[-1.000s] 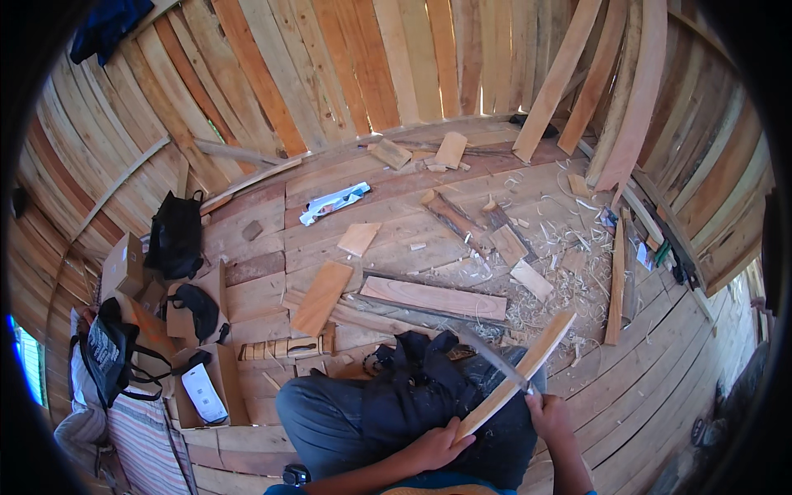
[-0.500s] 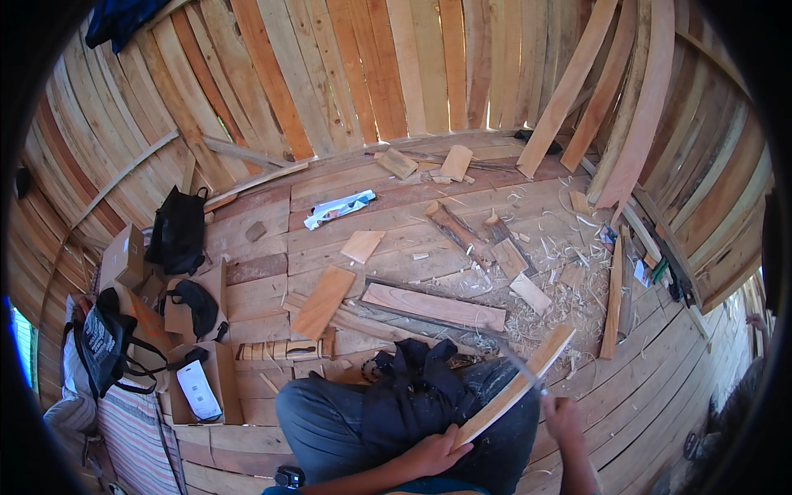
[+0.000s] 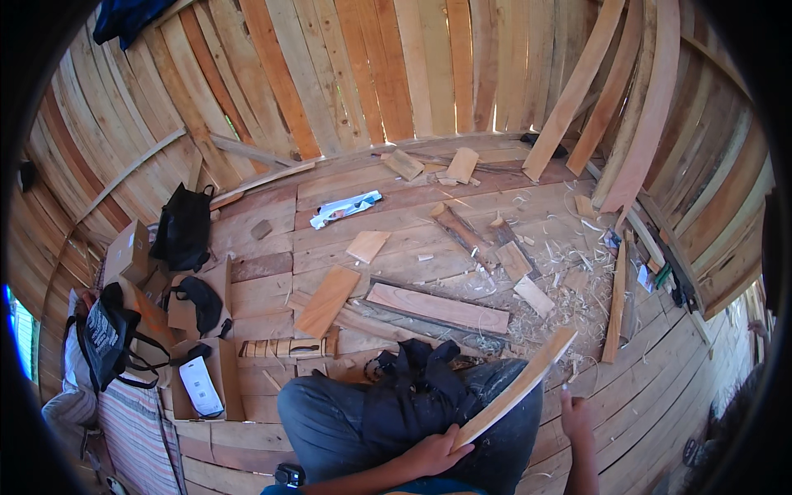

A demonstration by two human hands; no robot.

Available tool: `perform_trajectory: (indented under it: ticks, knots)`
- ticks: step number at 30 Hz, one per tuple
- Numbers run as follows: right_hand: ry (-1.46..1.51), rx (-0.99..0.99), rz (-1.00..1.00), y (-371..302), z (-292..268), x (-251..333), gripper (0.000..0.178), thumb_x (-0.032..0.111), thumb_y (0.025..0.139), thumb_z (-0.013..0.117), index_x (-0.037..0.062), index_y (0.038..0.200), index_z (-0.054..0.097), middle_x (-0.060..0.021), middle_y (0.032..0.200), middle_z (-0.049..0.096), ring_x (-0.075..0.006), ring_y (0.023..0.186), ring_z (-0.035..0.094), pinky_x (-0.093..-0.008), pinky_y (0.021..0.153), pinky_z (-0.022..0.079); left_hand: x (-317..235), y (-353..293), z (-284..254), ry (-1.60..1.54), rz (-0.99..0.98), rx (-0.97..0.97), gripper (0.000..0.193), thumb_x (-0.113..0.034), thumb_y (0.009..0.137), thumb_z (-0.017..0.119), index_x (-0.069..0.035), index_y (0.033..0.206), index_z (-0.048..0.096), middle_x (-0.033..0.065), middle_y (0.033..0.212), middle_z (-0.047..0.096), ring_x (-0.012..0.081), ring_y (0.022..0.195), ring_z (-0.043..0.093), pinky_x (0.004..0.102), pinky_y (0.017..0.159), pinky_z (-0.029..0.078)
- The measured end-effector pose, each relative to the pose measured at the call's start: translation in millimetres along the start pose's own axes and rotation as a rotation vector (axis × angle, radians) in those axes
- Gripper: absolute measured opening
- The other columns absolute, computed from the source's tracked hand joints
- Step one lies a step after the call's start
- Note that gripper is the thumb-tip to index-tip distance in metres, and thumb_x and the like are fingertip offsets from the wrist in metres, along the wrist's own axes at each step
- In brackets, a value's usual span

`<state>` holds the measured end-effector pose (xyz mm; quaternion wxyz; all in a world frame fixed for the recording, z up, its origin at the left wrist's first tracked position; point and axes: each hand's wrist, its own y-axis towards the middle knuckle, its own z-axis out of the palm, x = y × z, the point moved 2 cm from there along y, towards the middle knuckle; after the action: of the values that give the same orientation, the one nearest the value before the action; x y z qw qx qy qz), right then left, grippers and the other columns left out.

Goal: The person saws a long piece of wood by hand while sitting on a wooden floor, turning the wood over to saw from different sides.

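Left hand (image 3: 441, 452) clamped on wooden strip (image 3: 518, 388)
Strip slants up from it, frame's lower right; right hand (image 3: 577, 418)'s grip unclear.

Left hand (image 3: 441, 451): curled closed, 6 o'clock
Left forearm (image 3: 375, 477): toward 2 o'clock
Right hand (image 3: 577, 417): fist (fingers small), 4–5 o'clock
Right forearm (image 3: 584, 466): toward 12

My right hand (image 3: 577, 417) could pass rightward over the floorboards (image 3: 639, 406); leftward, the wooden slat (image 3: 513, 391) slanting over my thigh (image 3: 513, 441) bars the way.
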<state>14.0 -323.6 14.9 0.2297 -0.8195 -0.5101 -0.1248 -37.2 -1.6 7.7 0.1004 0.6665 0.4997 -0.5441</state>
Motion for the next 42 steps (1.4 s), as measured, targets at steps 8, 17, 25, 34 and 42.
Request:
perform_trajectory:
  ticks: [8,17,25,34,42]
  knots:
    - [0.074,0.177,-0.176,-39.2,28.2,32.7,0.053,0.043,0.089,0.056,-0.0054,0.068,0.061,-0.0267,0.061,0.055,-0.0382,0.056,0.058,-0.0463,0.055,0.043,-17.4,-6.7,-22.6,0.100,0.003,0.002,0.054,-0.049,0.095,0.047,0.004,0.106,0.041,0.0294,0.069,0.059,0.0444,0.067,0.062,0.0482,0.060,0.049]
    - [-0.119,0.205,-0.107,-46.5,8.6,33.6,0.061,0.058,0.083,0.057,-0.0019,0.075,0.065,-0.0253,0.067,0.061,-0.0427,0.069,0.063,-0.0488,0.061,0.049,0.9,2.9,-17.6,0.120,0.043,-0.054,0.050,-0.045,0.093,0.050,0.003,0.104,0.042,0.0289,0.069,0.060,0.0459,0.069,0.062,0.0503,0.061,0.050]
    - [-0.167,0.051,-0.033,-0.3,0.5,-2.9,0.070,0.066,0.082,0.053,-0.0018,0.069,0.064,-0.0270,0.068,0.061,-0.0431,0.069,0.062,-0.0503,0.062,0.049,-1.0,5.7,-9.8,0.150,0.037,-0.093,0.045,-0.041,0.092,0.053,0.001,0.101,0.040,0.0285,0.067,0.060,0.0476,0.068,0.061,0.0521,0.056,0.049]
    - [-0.207,0.298,-0.194,-39.2,14.1,37.0,0.078,0.074,0.081,0.045,-0.0004,0.068,0.065,-0.0243,0.069,0.063,-0.0408,0.070,0.063,-0.0497,0.065,0.049,-1.1,6.5,-8.1,0.160,-0.004,-0.056,0.043,-0.037,0.091,0.057,0.002,0.101,0.042,0.0305,0.071,0.059,0.0486,0.074,0.060,0.0522,0.060,0.048]
    - [-0.078,0.001,0.073,30.4,-18.1,-27.2,0.069,0.062,0.087,0.049,-0.0035,0.069,0.063,-0.0265,0.066,0.059,-0.0399,0.063,0.060,-0.0493,0.059,0.044,0.7,6.9,-11.0,0.100,-0.033,-0.025,0.051,-0.040,0.092,0.054,0.005,0.113,0.042,0.0325,0.076,0.060,0.0486,0.078,0.061,0.0507,0.064,0.049]
